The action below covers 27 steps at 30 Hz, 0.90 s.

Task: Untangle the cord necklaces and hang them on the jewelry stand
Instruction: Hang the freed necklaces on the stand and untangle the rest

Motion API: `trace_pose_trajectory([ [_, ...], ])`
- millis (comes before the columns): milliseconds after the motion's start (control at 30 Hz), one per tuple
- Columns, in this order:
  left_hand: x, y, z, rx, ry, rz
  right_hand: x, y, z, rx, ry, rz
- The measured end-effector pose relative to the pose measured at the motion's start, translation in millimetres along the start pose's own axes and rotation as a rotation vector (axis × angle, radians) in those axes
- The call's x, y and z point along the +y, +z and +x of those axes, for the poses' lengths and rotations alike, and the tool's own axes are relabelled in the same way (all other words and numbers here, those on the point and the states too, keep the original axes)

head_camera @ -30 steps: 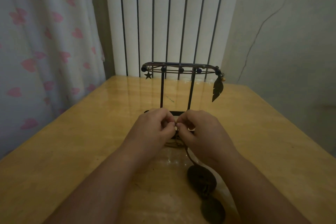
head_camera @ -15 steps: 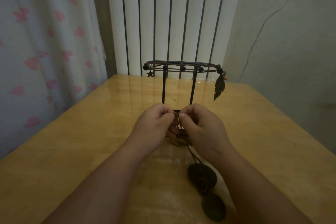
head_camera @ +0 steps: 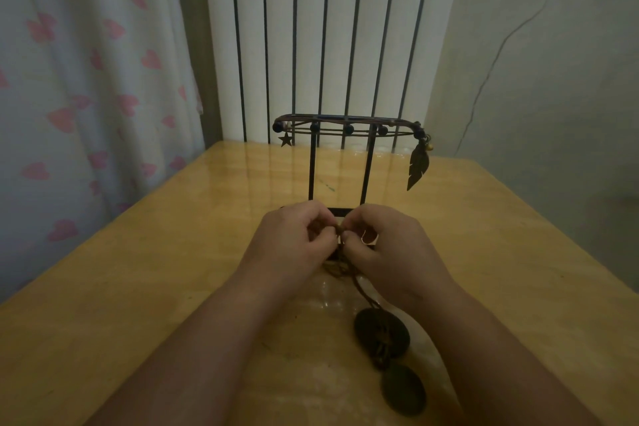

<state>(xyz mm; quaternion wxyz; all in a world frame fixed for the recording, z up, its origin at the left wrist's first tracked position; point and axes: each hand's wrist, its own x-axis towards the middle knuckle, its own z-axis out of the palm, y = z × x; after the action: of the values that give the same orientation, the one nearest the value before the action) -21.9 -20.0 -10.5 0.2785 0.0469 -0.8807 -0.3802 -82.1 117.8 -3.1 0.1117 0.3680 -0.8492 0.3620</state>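
The left hand (head_camera: 294, 239) and right hand (head_camera: 387, 245) meet knuckle to knuckle, fingertips of both pinching the cord tangle (head_camera: 340, 266) at one knot between them. Over the last second they have barely shifted: same pinch, same spot, only small finger work. Judging by that, the knot has not yet given. From the knot the cord runs toward 5 o'clock to two dark oval pendants (head_camera: 382, 335), which lie unmoved on the bench (head_camera: 138, 270). At 12 o'clock, just beyond the hands, the jewelry stand (head_camera: 313, 166) is upright; a beaded cord along its top bar carries a star charm (head_camera: 285, 139) and a feather pendant (head_camera: 418, 166). A heart-print curtain (head_camera: 86, 79) hangs at 10 o'clock.
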Motion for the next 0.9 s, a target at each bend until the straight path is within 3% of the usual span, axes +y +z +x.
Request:
trace_pose_trajectory([
  [100,0.7,1.5,0.5,0.017,0.004,0.009,1.2,-0.1,1.3,0.019,0.015,0.043],
  [300,-2.2,4.1,6.5,-0.035,-0.257,-0.36,1.4,3.7,3.0,0.071,0.126,0.29],
  [567,-3.5,2.8,6.8,-0.054,-0.259,-0.332,2.6,-2.5,1.9,0.041,0.022,0.091],
  [900,-5.7,2.5,5.2,-0.055,-0.198,-0.324,4.2,-3.0,3.4,0.024,0.149,0.363],
])
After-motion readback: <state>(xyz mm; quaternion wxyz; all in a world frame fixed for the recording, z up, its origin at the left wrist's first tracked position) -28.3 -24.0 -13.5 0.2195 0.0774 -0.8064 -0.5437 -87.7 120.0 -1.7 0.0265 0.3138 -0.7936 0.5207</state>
